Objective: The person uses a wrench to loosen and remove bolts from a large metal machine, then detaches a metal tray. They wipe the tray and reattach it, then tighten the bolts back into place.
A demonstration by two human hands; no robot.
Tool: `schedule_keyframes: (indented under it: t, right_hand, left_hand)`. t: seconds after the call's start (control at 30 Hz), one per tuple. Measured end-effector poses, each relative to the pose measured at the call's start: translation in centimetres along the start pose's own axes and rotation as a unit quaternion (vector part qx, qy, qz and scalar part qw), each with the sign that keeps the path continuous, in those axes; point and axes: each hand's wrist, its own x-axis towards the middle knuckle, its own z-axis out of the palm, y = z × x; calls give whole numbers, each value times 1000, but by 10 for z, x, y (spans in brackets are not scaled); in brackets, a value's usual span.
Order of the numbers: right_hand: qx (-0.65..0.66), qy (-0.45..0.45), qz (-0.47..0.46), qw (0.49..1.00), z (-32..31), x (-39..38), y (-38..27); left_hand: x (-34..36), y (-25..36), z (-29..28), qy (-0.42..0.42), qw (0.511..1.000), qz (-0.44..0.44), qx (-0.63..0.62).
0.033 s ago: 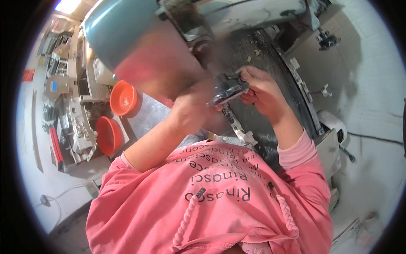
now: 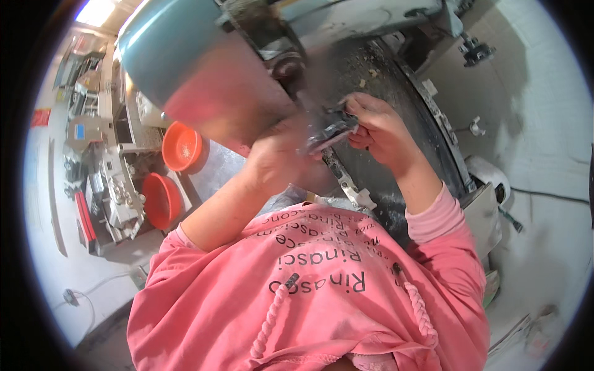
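Observation:
My right hand (image 2: 377,127) pinches the near right end of a small glossy black piece (image 2: 334,130), which looks like crumpled plastic. My left hand (image 2: 278,151) is closed at its left end, partly smeared, with most of its fingers hard to make out. The piece is held tilted between both hands, above the left edge of a black conveyor belt (image 2: 396,167). Just beyond my left hand is the big shiny teal housing (image 2: 179,55) of a machine, mirroring pink. A dark metal bracket (image 2: 288,65) sits at its right end.
Two orange basins (image 2: 181,146) stand at the left beside a bench with metal machine parts (image 2: 111,179). Pale crumbs lie on the belt. A metal rail (image 2: 442,117) runs along the belt's right side. Black knobs (image 2: 475,51) stick out at the upper right. A cable (image 2: 547,196) crosses the floor.
The whole view has shifted slightly. Both hands and the black piece appear a little further left, and the piece is more smeared by motion. The grip looks the same.

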Motion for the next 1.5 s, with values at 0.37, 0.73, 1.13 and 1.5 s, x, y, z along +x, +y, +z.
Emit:
schedule_keyframes:
  t: [0.37, 0.73, 1.13, 1.5]
  right_hand:
    - [-43, -23, -179, 983, -1, 20, 32]
    - [-51, -99, -254, 961, -5, 40, 40]
    - [11, -22, -265, 964, 11, 33, 40]
    - [77, -42, -234, 968, 13, 40, 54]
  left_hand:
    - [0, 8, 0, 47, 946, 76, 312]
    - [2, 20, 18, 58, 997, -41, 27]
    - [1, 21, 19, 44, 997, -66, 12]
    - [-8, 20, 15, -37, 997, -71, -22]
